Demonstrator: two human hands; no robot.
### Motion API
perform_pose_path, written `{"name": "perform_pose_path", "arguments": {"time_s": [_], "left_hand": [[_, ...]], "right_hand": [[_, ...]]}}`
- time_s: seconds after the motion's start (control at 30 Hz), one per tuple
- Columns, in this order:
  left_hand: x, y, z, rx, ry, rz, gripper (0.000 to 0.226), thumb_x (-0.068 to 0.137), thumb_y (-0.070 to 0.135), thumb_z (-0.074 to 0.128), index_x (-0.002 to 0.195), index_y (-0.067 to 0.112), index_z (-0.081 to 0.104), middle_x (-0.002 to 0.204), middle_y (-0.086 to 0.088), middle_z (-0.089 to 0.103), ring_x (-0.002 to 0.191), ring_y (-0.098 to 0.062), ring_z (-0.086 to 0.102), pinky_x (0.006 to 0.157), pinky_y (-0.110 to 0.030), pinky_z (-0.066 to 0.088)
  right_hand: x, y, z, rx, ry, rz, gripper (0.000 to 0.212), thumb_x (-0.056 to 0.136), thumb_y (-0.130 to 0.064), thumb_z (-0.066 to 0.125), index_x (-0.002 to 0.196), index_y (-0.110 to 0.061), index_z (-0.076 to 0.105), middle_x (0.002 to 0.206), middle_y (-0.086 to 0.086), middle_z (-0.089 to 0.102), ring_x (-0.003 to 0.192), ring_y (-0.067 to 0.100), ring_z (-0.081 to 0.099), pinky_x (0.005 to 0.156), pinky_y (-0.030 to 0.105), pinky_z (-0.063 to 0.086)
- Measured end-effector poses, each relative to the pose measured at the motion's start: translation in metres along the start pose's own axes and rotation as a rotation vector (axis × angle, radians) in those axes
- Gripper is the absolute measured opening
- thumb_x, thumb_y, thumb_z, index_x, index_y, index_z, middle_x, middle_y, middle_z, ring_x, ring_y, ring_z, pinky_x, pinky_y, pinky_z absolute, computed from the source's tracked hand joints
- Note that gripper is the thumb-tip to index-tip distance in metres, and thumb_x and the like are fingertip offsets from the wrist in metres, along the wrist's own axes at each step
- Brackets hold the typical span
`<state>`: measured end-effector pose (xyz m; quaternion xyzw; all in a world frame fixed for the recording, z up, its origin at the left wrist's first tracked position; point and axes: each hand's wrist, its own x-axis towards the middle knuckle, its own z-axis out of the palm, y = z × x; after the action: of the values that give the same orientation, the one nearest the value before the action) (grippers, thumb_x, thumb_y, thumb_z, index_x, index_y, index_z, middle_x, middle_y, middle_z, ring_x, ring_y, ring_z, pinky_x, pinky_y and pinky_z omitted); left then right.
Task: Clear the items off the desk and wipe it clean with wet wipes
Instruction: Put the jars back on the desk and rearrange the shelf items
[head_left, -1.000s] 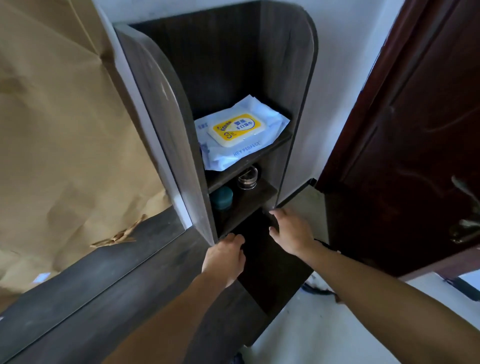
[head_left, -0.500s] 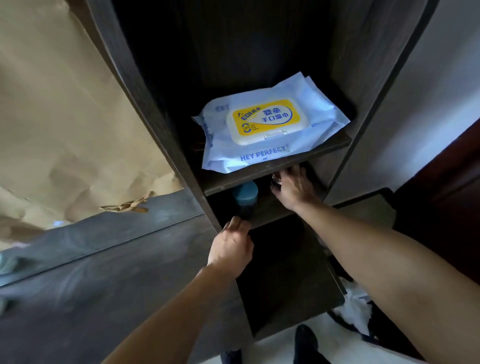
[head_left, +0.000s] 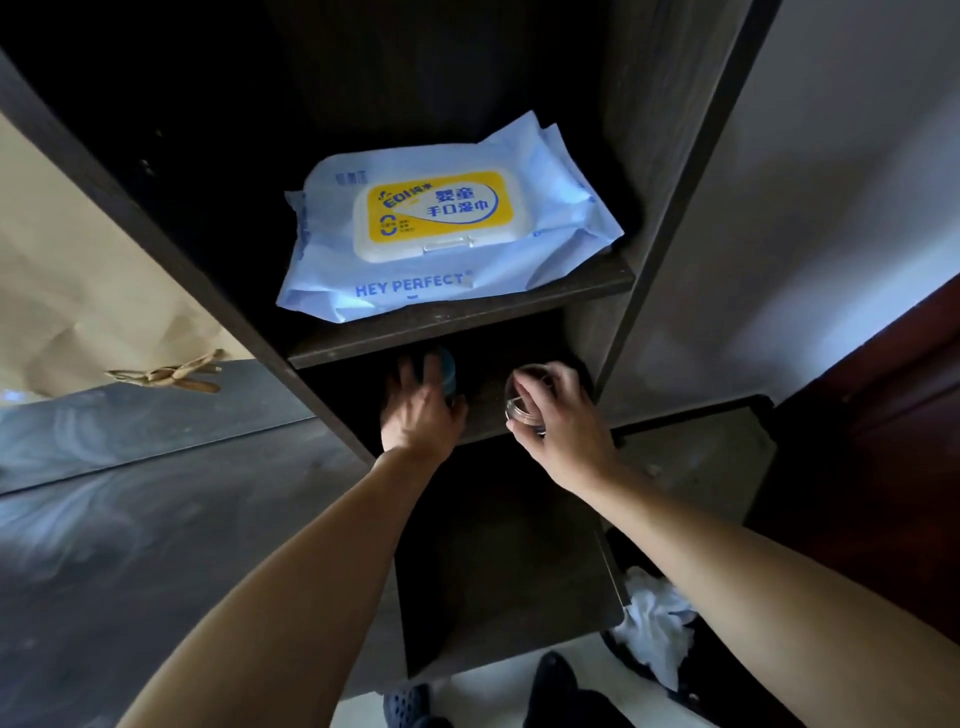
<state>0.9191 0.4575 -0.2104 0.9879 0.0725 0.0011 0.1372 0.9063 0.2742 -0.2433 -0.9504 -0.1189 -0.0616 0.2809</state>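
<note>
The left hand (head_left: 421, 410) reaches into the lower shelf (head_left: 483, 410) with fingers curled around a blue jar (head_left: 445, 370), while the right hand (head_left: 558, 415) grips a clear glass jar (head_left: 522, 402) at the shelf's front edge. The wipes pack (head_left: 441, 228) lies flat on the upper shelf (head_left: 467, 325), its lid closed, and the dark desk (head_left: 130, 545) stretches away to the left.

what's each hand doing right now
left hand: closed around the blue jar on the lower shelf
right hand: holding the clear glass jar
</note>
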Motion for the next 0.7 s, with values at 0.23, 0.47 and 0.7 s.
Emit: {"name": "perform_pose_path", "arguments": {"time_s": [0.23,0.47,0.7], "left_hand": [[-0.008,0.003,-0.001,-0.112,-0.033,-0.045,0.072,0.077,0.032,0.070,0.138,0.016,0.037,0.127,-0.022,0.037,0.107,-0.043,0.049,0.082,-0.044,0.046],[-0.088,-0.025,-0.022,-0.164,-0.078,0.131,0.060,0.072,0.027,0.074,0.121,0.010,0.044,0.114,-0.011,0.045,0.104,-0.030,0.045,0.086,-0.041,0.045],[-0.167,-0.104,-0.050,-0.116,-0.096,0.092,0.058,0.074,0.035,0.070,0.120,0.014,0.043,0.114,-0.003,0.047,0.105,-0.023,0.043,0.085,-0.035,0.043]], "right_hand": [[-0.015,0.003,-0.016,0.029,-0.052,-0.039,0.060,0.073,-0.034,0.072,0.129,-0.025,0.050,0.126,0.002,0.042,0.106,0.022,0.056,0.079,0.034,0.054],[-0.048,-0.015,-0.036,-0.033,-0.128,-0.006,0.073,0.066,-0.035,0.077,0.131,-0.021,0.048,0.117,0.001,0.046,0.090,0.021,0.059,0.067,0.026,0.049],[-0.082,-0.081,-0.007,-0.028,-0.237,-0.086,0.073,0.065,-0.035,0.077,0.131,-0.020,0.050,0.118,-0.002,0.046,0.101,0.020,0.057,0.073,0.028,0.050]]}}
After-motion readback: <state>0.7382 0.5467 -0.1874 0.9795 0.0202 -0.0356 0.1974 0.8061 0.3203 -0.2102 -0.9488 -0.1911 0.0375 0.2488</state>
